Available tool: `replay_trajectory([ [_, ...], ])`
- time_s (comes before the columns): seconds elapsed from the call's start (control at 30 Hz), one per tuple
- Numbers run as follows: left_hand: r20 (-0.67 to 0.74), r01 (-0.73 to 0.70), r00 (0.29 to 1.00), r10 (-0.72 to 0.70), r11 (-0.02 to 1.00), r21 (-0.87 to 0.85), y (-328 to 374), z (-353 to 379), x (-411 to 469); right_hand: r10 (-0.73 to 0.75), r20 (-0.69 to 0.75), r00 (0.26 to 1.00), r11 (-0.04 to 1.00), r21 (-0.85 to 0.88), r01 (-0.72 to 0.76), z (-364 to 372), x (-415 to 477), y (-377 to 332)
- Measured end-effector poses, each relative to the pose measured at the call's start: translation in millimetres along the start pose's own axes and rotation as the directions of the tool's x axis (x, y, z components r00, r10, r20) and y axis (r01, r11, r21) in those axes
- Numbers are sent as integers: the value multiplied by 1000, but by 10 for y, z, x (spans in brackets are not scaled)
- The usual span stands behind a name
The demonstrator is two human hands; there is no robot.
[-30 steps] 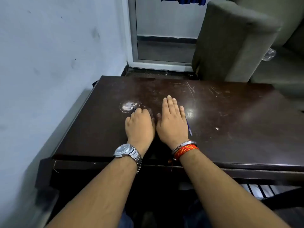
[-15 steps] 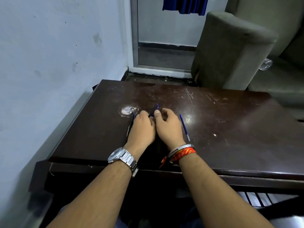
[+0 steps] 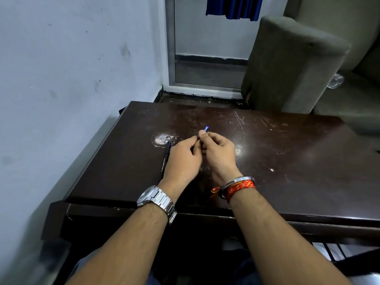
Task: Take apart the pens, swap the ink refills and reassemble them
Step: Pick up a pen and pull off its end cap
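Note:
Both hands meet above the middle of the dark wooden table point(image 3: 287, 161). A blue pen point(image 3: 206, 128) sticks up from between them, its top end pointing away from me; most of its barrel is hidden by the fingers. My right hand point(image 3: 219, 151) pinches it near the top, and my left hand point(image 3: 184, 159) grips its lower part. A black pen point(image 3: 165, 159) with white lettering lies flat on the table just left of my left hand, untouched.
A pale worn ring mark point(image 3: 163, 139) sits on the table beyond the black pen. A grey wall point(image 3: 61, 79) runs close along the table's left edge. A grey armchair point(image 3: 292, 64) stands behind the table at the right, next to a door frame.
Both hands went from lying flat on the table to lifting the blue pen between them. The second blue pen seen beside my right hand half a second ago is now out of sight.

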State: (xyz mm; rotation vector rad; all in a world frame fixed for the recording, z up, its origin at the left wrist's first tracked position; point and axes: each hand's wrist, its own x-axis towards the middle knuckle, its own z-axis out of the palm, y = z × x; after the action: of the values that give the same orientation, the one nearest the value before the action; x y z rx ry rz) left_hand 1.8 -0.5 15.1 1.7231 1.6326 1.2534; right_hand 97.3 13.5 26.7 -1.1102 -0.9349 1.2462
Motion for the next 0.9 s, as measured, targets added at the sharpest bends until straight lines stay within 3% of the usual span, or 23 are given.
replay_trajectory([
  [0.1, 33, 31, 999, -30, 999, -42, -51, -34, -30, -10, -32, 999, 998, 65, 12, 34, 12, -27],
  [0.2, 7, 160, 987, -160, 987, -4, -93, -51, -51, -44, -163, 986, 995, 85, 58, 20, 95, -73],
  [0.27, -110, 258, 958, -264, 964, -64, -132, -80, -17, -113, -203, 973, 994, -25, 111, -31, 134, -74],
  [0.3, -157, 282, 942, -295, 954, -100, -152, -99, 9, -157, -193, 969, 979, -158, 127, -62, 134, -62],
  [0.37, -196, 287, 930, -312, 947, -146, -179, -130, 50, -202, -75, 976, 846, -516, 135, -112, 98, -19],
  [0.43, -180, 284, 930, -322, 936, -207, -207, -128, 66, -120, 36, 992, 650, -753, 105, -129, 61, 53],
  [0.53, -139, 289, 932, -336, 916, -280, -245, -88, 43, -36, 23, 999, 431, -902, 37, -127, 54, 139],
  [0.67, -129, 273, 937, -324, 912, -307, -249, -77, 22, 11, -12, 1000, 292, -956, -15, -110, 74, 200],
  [0.8, -134, 269, 939, -318, 918, -293, -244, -85, -3, -24, -16, 1000, 317, -948, -8, -114, 63, 208],
  [0.9, -135, 253, 947, -291, 936, -246, -238, -80, -15, -204, -34, 978, 532, -843, 82, -89, 59, 154],
])
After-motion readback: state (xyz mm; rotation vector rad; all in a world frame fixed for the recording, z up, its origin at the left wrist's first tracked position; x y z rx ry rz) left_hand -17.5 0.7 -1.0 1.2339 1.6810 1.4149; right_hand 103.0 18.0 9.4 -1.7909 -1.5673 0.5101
